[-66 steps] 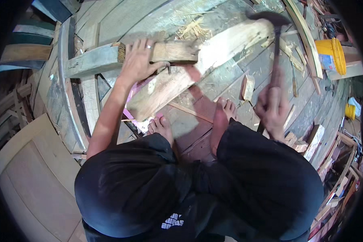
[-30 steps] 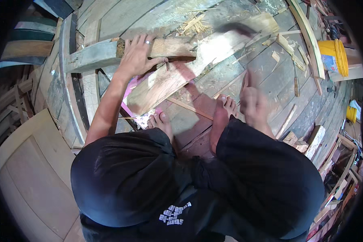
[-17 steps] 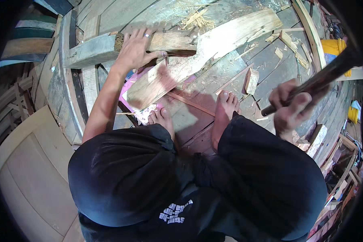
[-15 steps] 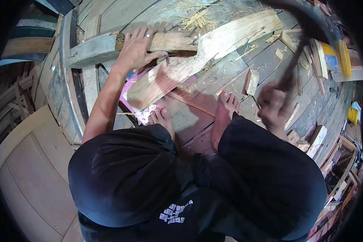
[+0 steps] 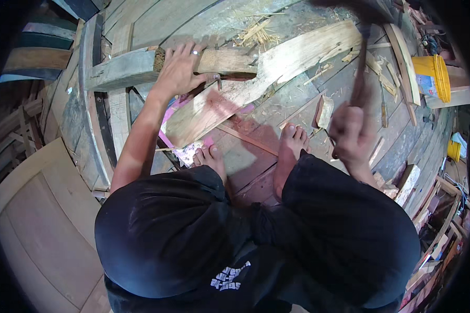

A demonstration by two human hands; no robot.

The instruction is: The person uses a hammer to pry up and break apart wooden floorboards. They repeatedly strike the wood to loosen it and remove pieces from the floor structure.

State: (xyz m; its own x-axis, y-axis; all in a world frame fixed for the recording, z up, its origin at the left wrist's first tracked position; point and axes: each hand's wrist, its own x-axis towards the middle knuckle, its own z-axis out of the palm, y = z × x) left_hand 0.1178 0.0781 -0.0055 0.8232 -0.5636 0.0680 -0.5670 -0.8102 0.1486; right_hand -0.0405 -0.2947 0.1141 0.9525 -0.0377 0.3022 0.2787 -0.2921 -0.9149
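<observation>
My left hand (image 5: 180, 72) lies across a thick wooden beam (image 5: 227, 61), its fingers over the far edge and its thumb along the near side, next to a nail-like metal piece. Against the beam rests a long pale plank (image 5: 303, 49), notched where the two meet and slanting up to the right. My right hand (image 5: 351, 133) is closed around the handle of an adze-like tool (image 5: 361, 83), held raised over the floor to the right of the plank. The tool's dark head is at the top edge, blurred and partly cut off.
Wood chips (image 5: 258, 32) and offcuts (image 5: 325, 111) lie on the board floor. My bare feet (image 5: 292, 141) are close below the plank. A yellow bucket (image 5: 432, 78) lies at the right, and a wooden panel (image 5: 52, 219) leans at the lower left.
The tool has swung, its head moving up and left and its handle now standing more upright. My left hand stays on the beam.
</observation>
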